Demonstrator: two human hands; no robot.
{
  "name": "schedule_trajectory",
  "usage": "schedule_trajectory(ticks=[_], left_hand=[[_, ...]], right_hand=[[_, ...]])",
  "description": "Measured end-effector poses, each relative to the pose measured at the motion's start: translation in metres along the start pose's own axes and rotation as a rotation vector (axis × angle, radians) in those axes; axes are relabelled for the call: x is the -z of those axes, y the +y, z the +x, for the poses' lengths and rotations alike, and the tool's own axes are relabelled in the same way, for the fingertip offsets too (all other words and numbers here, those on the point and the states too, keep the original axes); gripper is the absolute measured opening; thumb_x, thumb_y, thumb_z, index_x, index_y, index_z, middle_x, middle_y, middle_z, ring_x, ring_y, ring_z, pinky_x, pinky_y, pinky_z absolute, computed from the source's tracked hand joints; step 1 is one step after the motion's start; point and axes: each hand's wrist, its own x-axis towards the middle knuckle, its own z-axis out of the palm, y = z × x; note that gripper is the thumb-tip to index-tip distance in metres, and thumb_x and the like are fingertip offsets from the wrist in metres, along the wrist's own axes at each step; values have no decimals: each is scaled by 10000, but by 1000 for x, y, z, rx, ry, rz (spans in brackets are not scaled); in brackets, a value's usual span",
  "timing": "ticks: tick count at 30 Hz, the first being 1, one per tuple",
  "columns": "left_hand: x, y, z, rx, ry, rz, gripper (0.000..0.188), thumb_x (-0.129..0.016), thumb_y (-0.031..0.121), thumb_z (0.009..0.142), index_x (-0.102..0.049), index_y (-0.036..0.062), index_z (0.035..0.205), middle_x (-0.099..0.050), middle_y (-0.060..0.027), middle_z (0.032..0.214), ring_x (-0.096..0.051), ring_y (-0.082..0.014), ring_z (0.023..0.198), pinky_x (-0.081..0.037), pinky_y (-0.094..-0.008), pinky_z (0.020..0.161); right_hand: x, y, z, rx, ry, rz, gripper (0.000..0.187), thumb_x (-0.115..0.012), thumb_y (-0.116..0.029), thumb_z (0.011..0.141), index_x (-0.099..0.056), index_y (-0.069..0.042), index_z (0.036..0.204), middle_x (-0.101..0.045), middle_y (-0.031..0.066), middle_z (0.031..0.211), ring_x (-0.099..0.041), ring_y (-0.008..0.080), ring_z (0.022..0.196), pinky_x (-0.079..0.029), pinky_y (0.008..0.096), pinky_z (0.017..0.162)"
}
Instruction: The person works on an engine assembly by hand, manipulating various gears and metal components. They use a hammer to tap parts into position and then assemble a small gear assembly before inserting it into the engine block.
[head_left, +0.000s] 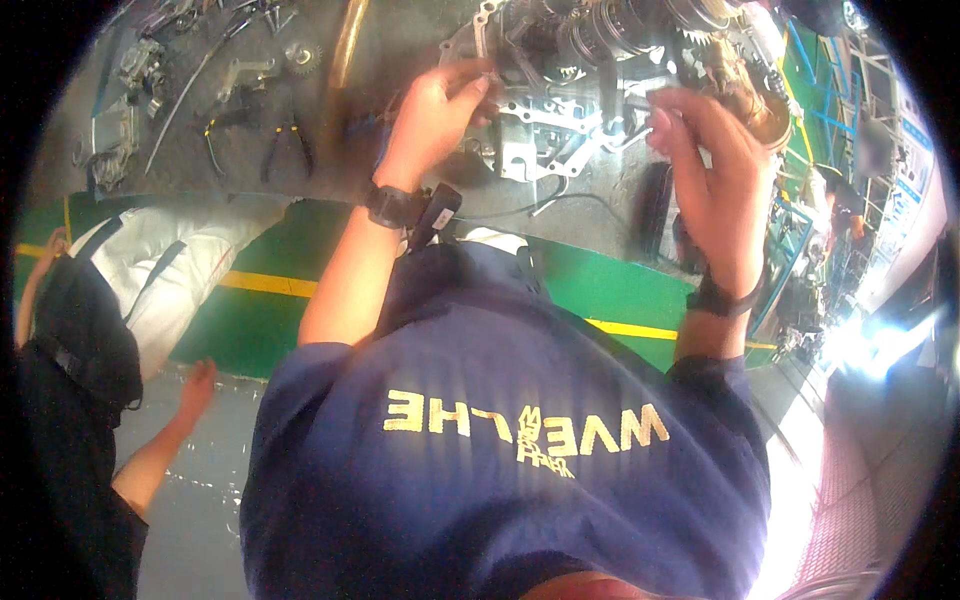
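Observation:
My left hand [432,120] reaches over the workbench with thumb and fingers curled together at the left edge of a silver metal housing [518,155]. What lies between those fingertips is hidden. To the right, my right hand [718,165] is closed in a pinch beside the same housing. A bright glare at its fingertips hides what it holds, if anything. Flat, light metal arms with holes [590,150] run between my two hands. Beyond them stands a row of dark gears and rings [600,35].
Two pliers [285,145], a small gear [302,57] and other metal parts [112,135] lie on the bench's left side. A brass-coloured rod [345,45] lies near the middle. A dark cable [500,213] runs along the near edge. Another person [90,350] stands at the left.

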Motion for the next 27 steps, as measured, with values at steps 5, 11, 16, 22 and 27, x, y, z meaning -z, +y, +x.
schedule_trajectory(ticks=[5,11,16,22,27], left_hand=[[8,6,1,-38,31,71,332,-595,153,1039,-645,11,1336,-748,-83,1166,-690,-127,921,-554,-267,804],[6,0,-2,-39,-11,-10,314,-575,136,1047,-653,14,1326,-743,-78,1185,-685,-129,975,-548,-276,820],[9,-8,-5,-19,4,-41,304,-571,136,1052,-658,13,1316,-740,-64,1184,-681,-133,971,-550,-276,832],[9,-7,-6,-52,-16,-25,303,-570,139,1053,-661,18,1316,-738,-61,1186,-679,-134,958,-550,-270,834],[6,-9,-5,-64,-25,-24,308,-574,138,1051,-664,15,1318,-738,-60,1186,-673,-127,946,-552,-267,818]], right_hand=[[12,-6,20,280,-79,-173,200,-643,-1,903,-703,-66,1082,-728,152,936,-716,348,807,-559,394,687],[10,-19,34,273,-131,-273,201,-655,-28,938,-700,-31,1133,-724,166,997,-713,347,874,-558,379,782],[10,-15,40,364,-132,-366,185,-661,-48,944,-702,-50,1124,-723,170,1023,-707,377,912,-561,387,788],[12,-13,46,385,-176,-368,177,-671,-61,942,-698,-50,1117,-720,174,1010,-695,394,888,-561,394,766],[10,-16,46,383,-168,-362,166,-670,-70,943,-698,-43,1105,-718,179,997,-696,392,871,-558,399,755]])
